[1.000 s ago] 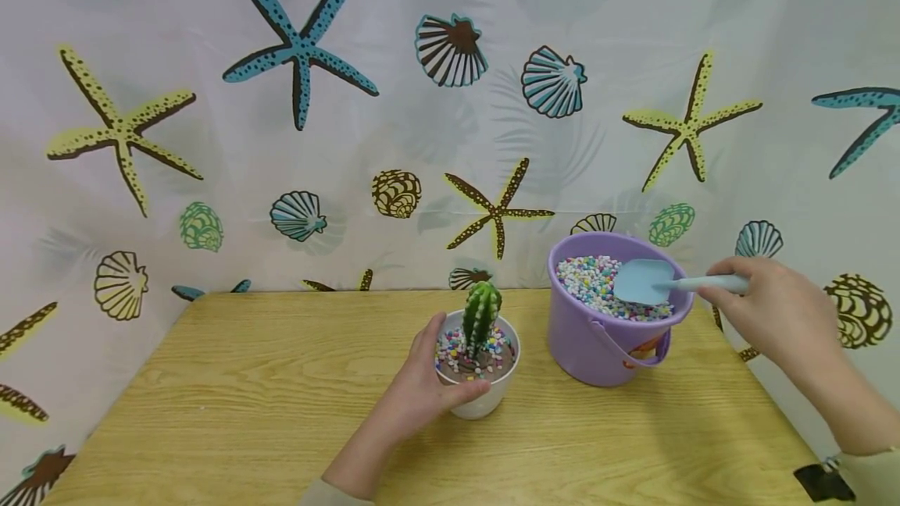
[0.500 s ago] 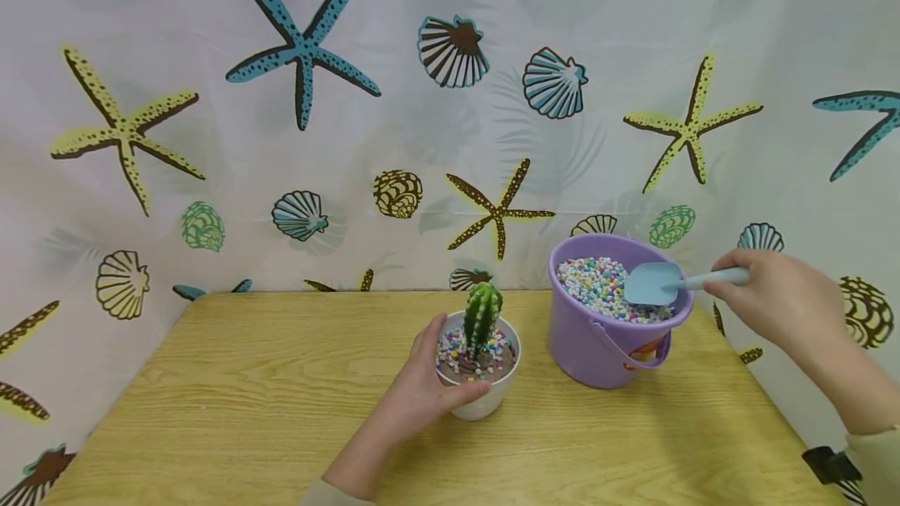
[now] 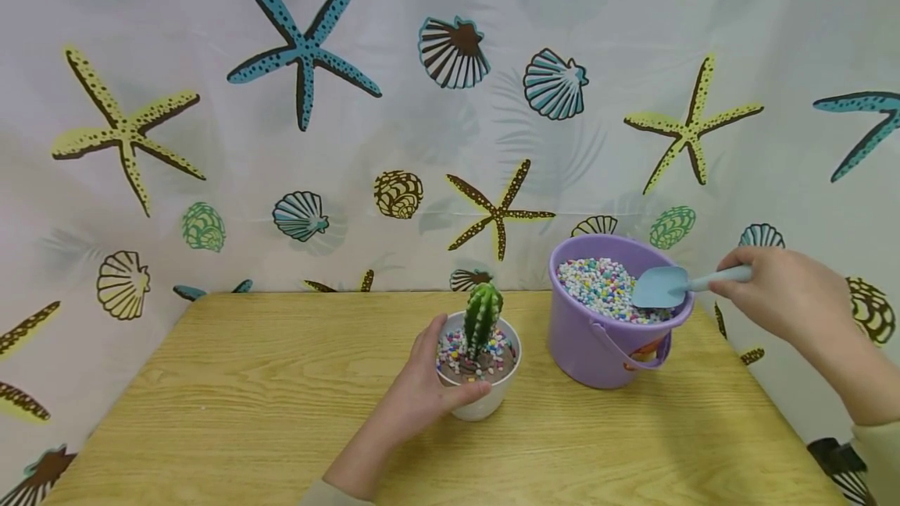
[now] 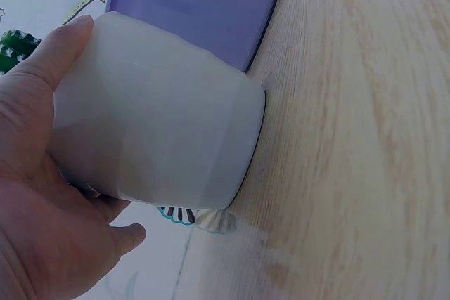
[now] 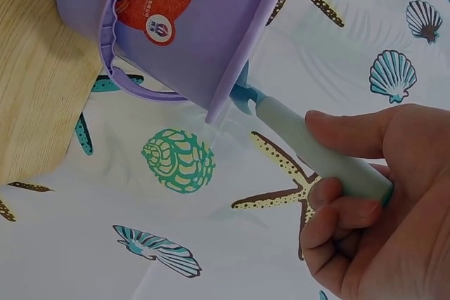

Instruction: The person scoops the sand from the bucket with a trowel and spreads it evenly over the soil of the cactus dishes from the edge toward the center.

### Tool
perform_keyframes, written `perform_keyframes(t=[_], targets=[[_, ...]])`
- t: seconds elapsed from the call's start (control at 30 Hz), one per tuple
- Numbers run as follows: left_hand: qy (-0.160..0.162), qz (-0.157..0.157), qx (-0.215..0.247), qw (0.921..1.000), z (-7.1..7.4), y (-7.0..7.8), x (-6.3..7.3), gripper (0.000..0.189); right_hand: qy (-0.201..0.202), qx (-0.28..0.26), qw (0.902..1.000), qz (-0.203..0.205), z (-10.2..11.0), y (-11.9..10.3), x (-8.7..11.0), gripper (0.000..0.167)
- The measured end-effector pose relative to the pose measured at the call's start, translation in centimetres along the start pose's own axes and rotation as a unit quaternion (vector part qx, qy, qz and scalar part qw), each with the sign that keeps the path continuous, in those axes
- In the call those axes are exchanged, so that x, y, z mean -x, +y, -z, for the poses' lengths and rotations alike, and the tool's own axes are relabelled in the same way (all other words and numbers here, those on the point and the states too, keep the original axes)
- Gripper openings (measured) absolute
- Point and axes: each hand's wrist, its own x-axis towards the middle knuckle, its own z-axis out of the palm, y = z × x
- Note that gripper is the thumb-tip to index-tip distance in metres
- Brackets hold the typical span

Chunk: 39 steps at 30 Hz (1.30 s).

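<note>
My left hand grips the near left side of a white flower pot, thumb in front and fingers behind. A green cactus stands in its brown soil, with small coloured pebbles strewn around the stem. In the left wrist view the pot stands on the tabletop. My right hand holds a light blue toy shovel by its handle, thumb on top and fingers curled beneath. The shovel's blade reaches over the rim into a purple bucket, close over the multicoloured pebbles inside.
The wooden table carries the pot and, to its right, the bucket near the right edge. Hanging on the bucket's front right is its purple handle. A white curtain with starfish and shells stands behind the table and along its sides.
My right hand has drawn the shovel to the right across the pebbles, and its blade has turned to a steeper slant. My left hand and the pot have stayed in place.
</note>
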Motion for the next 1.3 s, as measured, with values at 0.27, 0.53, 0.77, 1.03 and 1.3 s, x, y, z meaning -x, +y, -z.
perform_keyframes(t=[0.27,0.53,0.77,1.03,1.3], targets=[[0.0,0.0,-0.002,1.0,-0.1,0.0,0.0,0.127,-0.008,0.011,0.9999,0.005,0.4,-0.1,-0.3,0.028],[0.001,0.003,-0.005,1.0,0.0,-0.1,0.0,0.127,-0.025,0.012,0.9996,-0.007,0.5,-0.3,-0.4,0.029],[0.001,0.003,-0.002,1.0,0.0,0.0,0.0,0.127,-0.036,-0.002,0.9993,-0.011,-0.2,0.0,-0.6,0.029],[0.0,0.01,-0.004,0.9999,0.0,0.1,0.0,0.127,-0.042,-0.024,0.9988,-0.008,-1.0,0.2,-0.8,0.036],[-0.002,0.01,-0.003,0.9999,0.0,0.0,0.1,0.125,-0.057,-0.063,0.9963,-0.011,-2.1,0.6,-0.8,0.043]])
